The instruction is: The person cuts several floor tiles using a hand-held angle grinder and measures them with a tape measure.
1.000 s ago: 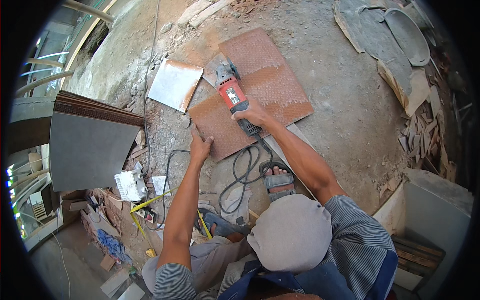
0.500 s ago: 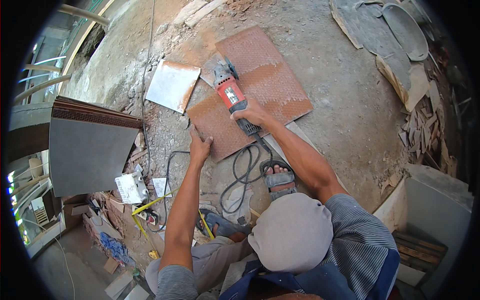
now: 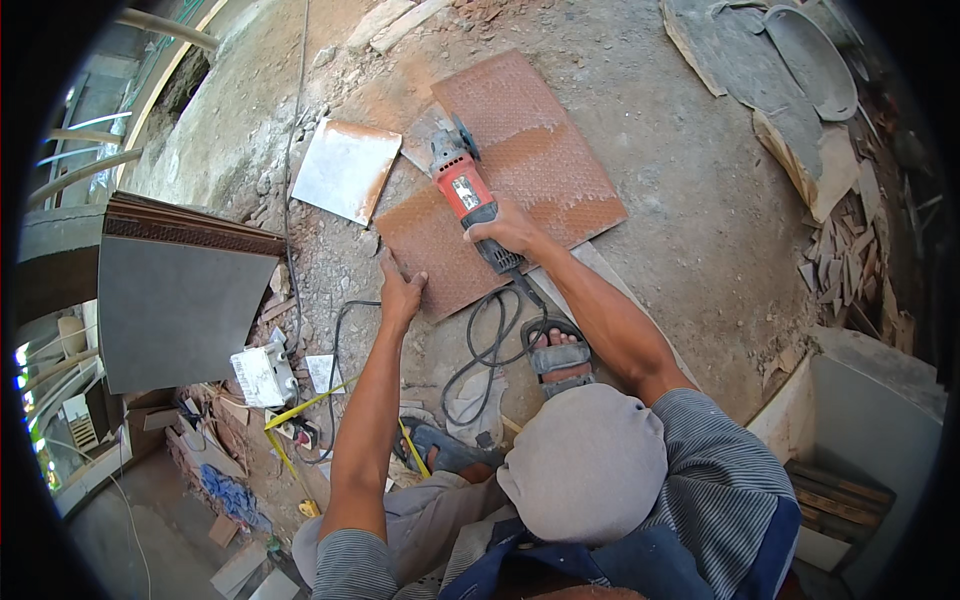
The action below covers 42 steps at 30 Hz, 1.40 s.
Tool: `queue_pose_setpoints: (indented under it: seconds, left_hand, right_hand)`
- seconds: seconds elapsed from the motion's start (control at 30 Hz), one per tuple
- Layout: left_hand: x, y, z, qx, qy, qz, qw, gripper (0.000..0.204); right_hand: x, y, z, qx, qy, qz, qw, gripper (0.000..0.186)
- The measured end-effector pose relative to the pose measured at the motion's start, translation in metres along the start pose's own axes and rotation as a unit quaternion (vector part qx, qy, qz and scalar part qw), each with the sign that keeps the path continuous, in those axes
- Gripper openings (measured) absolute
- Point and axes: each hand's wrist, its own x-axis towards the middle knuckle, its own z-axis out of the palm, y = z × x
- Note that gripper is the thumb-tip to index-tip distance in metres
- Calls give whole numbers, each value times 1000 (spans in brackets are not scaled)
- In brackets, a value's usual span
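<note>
The right hand (image 3: 512, 228) had its fingers wrapped round a red angle grinder (image 3: 463, 185), held over a brown tile (image 3: 545, 175) on the ground (image 3: 700, 220); the left hand (image 3: 402, 294) (thumb and fingers spread) touched the tile's left edge.

The floor (image 3: 700, 260) is rough, dusty, grey-brown ground, with loose rubble (image 3: 264, 188) strewn toward its left edge and broken flat pieces (image 3: 830, 262) heaped along its right edge. A low grey wall (image 3: 875, 400) stands at the lower right corner. Round poles (image 3: 168, 28) cross the upper left corner; soft daylight falls evenly.
</note>
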Motion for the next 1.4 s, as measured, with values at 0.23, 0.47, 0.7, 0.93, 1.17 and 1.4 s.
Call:
queue_pose_setpoints:
  seconds: [0.23, 0.47, 0.7, 0.93, 1.17, 1.4]
  left_hand:
    - [-2, 5, -2, -20, -4, 6, 1000, 81]
    - [-6, 10, -3, -6, 9, 32, 999, 81]
    - [-5, 10, -5, -12, -11, -14, 1000, 85]
    - [-6, 13, -4, -12, -5, -10, 1000, 84]
    - [-12, 27, -11, -21, -21, -44, 999, 85]
    - [-28, 20, 21, -158, 88, -62, 982, 72]
  right_hand:
    - [2, 4, 0, -2, -5, -1, 1000, 56]
    - [5, 9, 2, -6, 5, -13, 1000, 51]
    - [0, 4, 1, -4, -1, 1, 1000, 50]
    - [2, 3, 1, 15, -14, 18, 1000, 49]
    - [-8, -4, -3, -12, 11, -57, 998, 56]
    - [-32, -20, -56, -10, 8, -69, 998, 63]
